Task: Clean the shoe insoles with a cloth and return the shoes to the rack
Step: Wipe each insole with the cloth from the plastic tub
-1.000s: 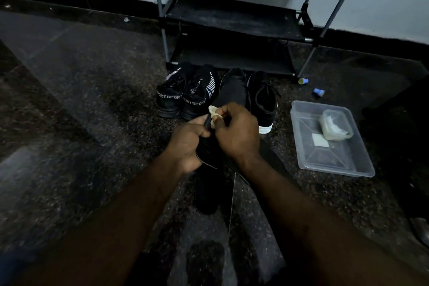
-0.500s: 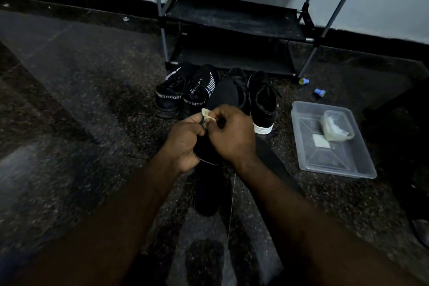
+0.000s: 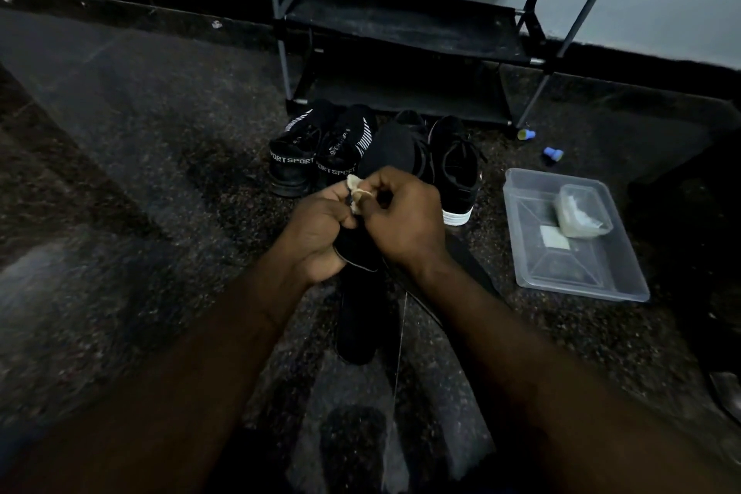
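Four shoes (image 3: pixel 292 160), one cloth (image 3: pixel 355 188), one rack (image 3: pixel 401 24)

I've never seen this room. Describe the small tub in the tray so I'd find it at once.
Start at the black shoe rack against the wall; on the floor to its right lies a clear plastic tray. The small tub sits in the tray's far right corner, a cloudy raised box, unlike the flat pale square beside it.
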A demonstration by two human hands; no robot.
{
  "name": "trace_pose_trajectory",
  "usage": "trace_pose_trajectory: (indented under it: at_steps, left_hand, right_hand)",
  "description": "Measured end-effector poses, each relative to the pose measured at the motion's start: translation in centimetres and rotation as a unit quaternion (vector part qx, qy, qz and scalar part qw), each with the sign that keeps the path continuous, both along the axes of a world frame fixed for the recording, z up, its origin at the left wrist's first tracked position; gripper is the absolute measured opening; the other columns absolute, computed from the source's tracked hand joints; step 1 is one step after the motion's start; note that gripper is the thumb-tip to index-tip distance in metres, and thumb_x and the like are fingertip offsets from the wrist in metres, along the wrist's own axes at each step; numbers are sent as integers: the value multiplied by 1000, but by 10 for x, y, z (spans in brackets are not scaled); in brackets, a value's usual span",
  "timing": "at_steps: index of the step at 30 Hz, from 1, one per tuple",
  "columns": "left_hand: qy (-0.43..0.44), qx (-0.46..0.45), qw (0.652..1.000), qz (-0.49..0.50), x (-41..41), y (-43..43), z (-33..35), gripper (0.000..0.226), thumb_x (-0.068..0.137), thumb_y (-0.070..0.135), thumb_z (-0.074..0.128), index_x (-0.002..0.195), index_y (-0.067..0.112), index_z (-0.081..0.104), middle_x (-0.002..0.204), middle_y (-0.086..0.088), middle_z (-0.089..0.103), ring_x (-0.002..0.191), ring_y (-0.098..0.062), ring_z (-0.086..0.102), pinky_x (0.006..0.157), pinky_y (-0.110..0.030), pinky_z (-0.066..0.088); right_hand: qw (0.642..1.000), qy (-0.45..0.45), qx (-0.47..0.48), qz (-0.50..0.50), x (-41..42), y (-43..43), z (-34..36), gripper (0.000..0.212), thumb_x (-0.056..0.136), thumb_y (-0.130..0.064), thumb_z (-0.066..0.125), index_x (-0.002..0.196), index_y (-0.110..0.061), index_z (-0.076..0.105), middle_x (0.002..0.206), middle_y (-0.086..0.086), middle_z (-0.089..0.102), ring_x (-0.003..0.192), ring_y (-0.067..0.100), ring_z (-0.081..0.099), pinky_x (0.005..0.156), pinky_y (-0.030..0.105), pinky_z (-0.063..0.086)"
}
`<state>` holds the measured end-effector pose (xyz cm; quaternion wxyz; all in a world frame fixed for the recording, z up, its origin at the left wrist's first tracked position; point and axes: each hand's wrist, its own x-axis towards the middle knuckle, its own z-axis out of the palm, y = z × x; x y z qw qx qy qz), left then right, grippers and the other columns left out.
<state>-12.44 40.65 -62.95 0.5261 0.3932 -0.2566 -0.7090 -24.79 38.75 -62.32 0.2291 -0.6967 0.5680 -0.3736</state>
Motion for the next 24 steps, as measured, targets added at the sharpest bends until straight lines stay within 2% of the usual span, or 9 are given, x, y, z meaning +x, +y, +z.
trace_pose_trajectory:
  at_steps: [3, 5, 10, 14, 16, 18, 20, 22, 24]
  left_hand:
    - [1, -5, 1000, -7, 1, 2, -1, 82, 58, -12, 44, 139, -6, 53, 133, -29, 55, 119, -37, 58, 99, -37, 49]
    - [2, -17, 1000, -22, 1, 2, 0, 86, 58, -13, 43, 143, -5, 51, 135, -29, 53, 123, -38, 54, 102, -38, 47]
    - [5, -21, 999, -37, 1, 1, 2, 71, 50, -12, 42, 119, -2, 58, 97, -16, 66, 92, -26, 66, 75, -27, 57]
    - [14, -21, 999, -37, -1, 3, 7, 65, 41, -7, 49, 104, 1, 61, 89, -13, 58, 85, -22, 60, 72, -25, 51]
    - [-6, -22, 999, -40, 0, 4, 9, 70, 47, -8, 48, 116, -5, 60, 91, -15, 59, 84, -23, 59, 70, -24, 52]
    - [-15, -16, 999, -39, 0, 4, 7, 80, 58, -15, 38, 136, -8, 53, 110, -22, 63, 102, -34, 62, 85, -32, 53]
    - [-4, -17, 999, -34, -1, 3, 4, 84, 58, -16, 39, 141, -8, 50, 123, -27, 56, 116, -39, 55, 96, -37, 48]
    - [-6, -15, 999, -28, -2, 2, 4, 79, 53, -13, 46, 131, -7, 57, 112, -23, 59, 103, -35, 59, 86, -33, 50]
    - [-10, -3, 1000, -18, -1, 1, 5, 58, 50, -12, 43, 104, -1, 63, 88, -14, 59, 81, -23, 60, 69, -27, 51]
  right_hand:
    - [998, 33, -11, -60, -5, -6, 3, 9, 83, -35, 66, 86, -26, 68, 85, -7, 73, 83, 21, 69, 76, 42, 57]
    - [996, 22, -1, -83, -9, -10, 6, 10, 85, -35, 66, 87, -26, 70, 85, -6, 74, 82, 20, 70, 76, 42, 58]
    - [1000, 11, -3, 21, -3, 4, 9, 4, 83, -26, 70, 85, -24, 73, 84, -8, 73, 80, 16, 69, 75, 39, 57]
    - [991, 116, -58, 16, 1, 8, 13, 9, 83, -30, 65, 89, -30, 72, 92, -7, 73, 94, 22, 64, 84, 44, 51]
    - [991, 115, -59, -31, 3, 4, 16, 9, 86, -33, 65, 92, -29, 71, 95, -6, 73, 97, 24, 63, 86, 45, 49]
    - [993, 87, -42, -71, 2, -4, 19, 10, 87, -33, 63, 91, -29, 71, 93, -5, 73, 94, 25, 65, 85, 46, 52]
    - [995, 64, -20, -76, 0, -8, 21, 9, 86, -35, 62, 87, -30, 70, 90, -6, 74, 89, 24, 68, 82, 45, 55]
    - [997, 55, -10, -53, 0, -4, 20, 9, 83, -36, 61, 84, -29, 68, 88, -5, 74, 87, 24, 69, 79, 45, 56]
    - [998, 60, -14, -16, 4, 8, 16, 11, 82, -34, 61, 85, -27, 68, 86, -4, 73, 86, 24, 68, 77, 44, 56]
